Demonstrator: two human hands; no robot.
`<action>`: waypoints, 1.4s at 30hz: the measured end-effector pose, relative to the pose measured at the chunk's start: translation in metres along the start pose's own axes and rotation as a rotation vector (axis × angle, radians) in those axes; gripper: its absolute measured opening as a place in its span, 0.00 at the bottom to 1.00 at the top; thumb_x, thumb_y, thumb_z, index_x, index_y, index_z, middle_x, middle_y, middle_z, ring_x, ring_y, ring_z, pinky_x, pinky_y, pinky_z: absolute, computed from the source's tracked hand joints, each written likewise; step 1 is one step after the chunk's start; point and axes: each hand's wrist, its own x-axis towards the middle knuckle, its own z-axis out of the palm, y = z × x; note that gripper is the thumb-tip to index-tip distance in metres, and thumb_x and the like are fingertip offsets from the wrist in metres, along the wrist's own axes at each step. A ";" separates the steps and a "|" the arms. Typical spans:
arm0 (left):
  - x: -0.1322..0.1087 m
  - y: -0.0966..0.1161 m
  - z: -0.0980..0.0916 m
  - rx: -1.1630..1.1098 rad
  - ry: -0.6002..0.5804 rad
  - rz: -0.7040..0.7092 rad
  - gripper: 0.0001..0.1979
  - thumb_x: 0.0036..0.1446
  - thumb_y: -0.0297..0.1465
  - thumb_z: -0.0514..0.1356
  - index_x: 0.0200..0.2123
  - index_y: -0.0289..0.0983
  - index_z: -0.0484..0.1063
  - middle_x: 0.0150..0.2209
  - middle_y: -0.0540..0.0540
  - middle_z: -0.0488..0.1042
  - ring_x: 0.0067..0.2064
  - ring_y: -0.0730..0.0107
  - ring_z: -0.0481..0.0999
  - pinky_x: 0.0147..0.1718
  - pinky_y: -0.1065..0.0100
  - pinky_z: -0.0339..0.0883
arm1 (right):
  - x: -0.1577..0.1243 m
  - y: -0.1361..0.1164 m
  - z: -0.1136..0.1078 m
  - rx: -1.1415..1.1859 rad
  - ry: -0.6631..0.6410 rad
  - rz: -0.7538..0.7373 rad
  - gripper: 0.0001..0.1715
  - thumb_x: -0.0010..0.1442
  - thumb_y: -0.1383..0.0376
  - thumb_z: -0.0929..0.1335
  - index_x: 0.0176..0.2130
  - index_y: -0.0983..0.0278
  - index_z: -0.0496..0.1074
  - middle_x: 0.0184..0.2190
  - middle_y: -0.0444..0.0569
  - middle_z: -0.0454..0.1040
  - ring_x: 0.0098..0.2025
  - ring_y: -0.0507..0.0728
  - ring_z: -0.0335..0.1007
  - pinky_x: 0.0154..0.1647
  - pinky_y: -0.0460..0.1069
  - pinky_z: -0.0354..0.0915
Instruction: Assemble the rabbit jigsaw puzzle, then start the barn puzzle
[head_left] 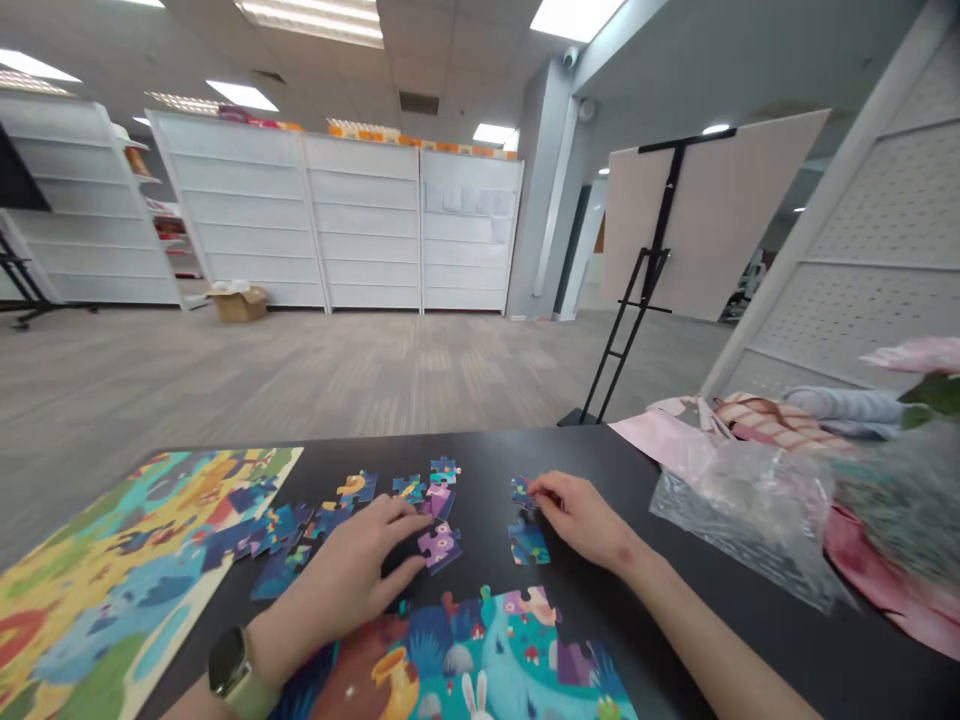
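My left hand (371, 560) reaches over the black table with its fingers apart. Its fingertips lie at a purple jigsaw piece (441, 503), and a pink-purple piece with an eye (441, 546) sits just past them. To the right, my right hand (577, 515) has its fingers curled together at the edge of a small blue jigsaw piece (520, 488). A blue-green piece (529, 543) lies just below it. Closest to me is a partly joined jigsaw puzzle (450, 665) with a white rabbit, its left side partly behind my left forearm.
Several loose pieces (281, 525) lie left of my left hand, some overlapping a colourful yellow picture sheet (127, 570). Crumpled clear plastic (750, 510) and wrapped flowers (911, 490) occupy the table's right side. Beyond the table stands an easel (637, 285).
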 end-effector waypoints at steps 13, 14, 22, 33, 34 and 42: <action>0.005 0.003 0.023 -0.292 -0.073 -0.179 0.05 0.62 0.33 0.58 0.36 0.41 0.73 0.38 0.48 0.77 0.41 0.62 0.75 0.42 0.66 0.67 | -0.004 -0.016 0.009 0.209 -0.011 0.008 0.10 0.62 0.65 0.67 0.40 0.62 0.79 0.32 0.45 0.79 0.31 0.53 0.72 0.34 0.46 0.65; 0.005 0.005 0.023 -0.293 -0.102 -0.199 0.06 0.63 0.34 0.57 0.36 0.41 0.74 0.34 0.50 0.77 0.37 0.64 0.75 0.37 0.68 0.66 | -0.005 -0.021 0.012 0.251 -0.048 0.000 0.10 0.62 0.62 0.69 0.41 0.62 0.79 0.32 0.44 0.80 0.31 0.52 0.73 0.33 0.45 0.65; 0.000 0.023 0.038 -0.368 -0.086 -0.200 0.11 0.63 0.37 0.58 0.30 0.40 0.73 0.25 0.53 0.74 0.26 0.71 0.71 0.26 0.73 0.60 | -0.020 -0.059 0.033 0.651 -0.309 -0.024 0.12 0.57 0.59 0.74 0.40 0.62 0.78 0.24 0.39 0.74 0.20 0.47 0.66 0.21 0.42 0.59; 0.002 0.005 0.007 -0.044 0.080 -0.081 0.08 0.65 0.30 0.53 0.36 0.41 0.70 0.33 0.50 0.75 0.35 0.66 0.76 0.35 0.68 0.65 | -0.012 -0.035 0.024 0.459 -0.161 0.052 0.10 0.57 0.69 0.68 0.40 0.63 0.77 0.22 0.39 0.70 0.25 0.49 0.64 0.25 0.43 0.56; 0.003 -0.005 0.002 -0.007 0.129 -0.116 0.07 0.65 0.31 0.53 0.36 0.41 0.70 0.33 0.50 0.75 0.35 0.66 0.75 0.35 0.67 0.65 | -0.012 -0.034 0.024 0.419 -0.163 0.059 0.11 0.58 0.69 0.68 0.40 0.63 0.78 0.22 0.40 0.70 0.25 0.50 0.65 0.25 0.44 0.57; 0.003 -0.036 -0.003 0.048 0.057 -0.096 0.15 0.65 0.27 0.54 0.53 0.42 0.71 0.53 0.43 0.74 0.53 0.57 0.73 0.53 0.56 0.68 | -0.010 -0.043 0.029 0.170 -0.141 -0.060 0.21 0.65 0.58 0.67 0.54 0.61 0.77 0.39 0.49 0.80 0.38 0.58 0.75 0.43 0.51 0.66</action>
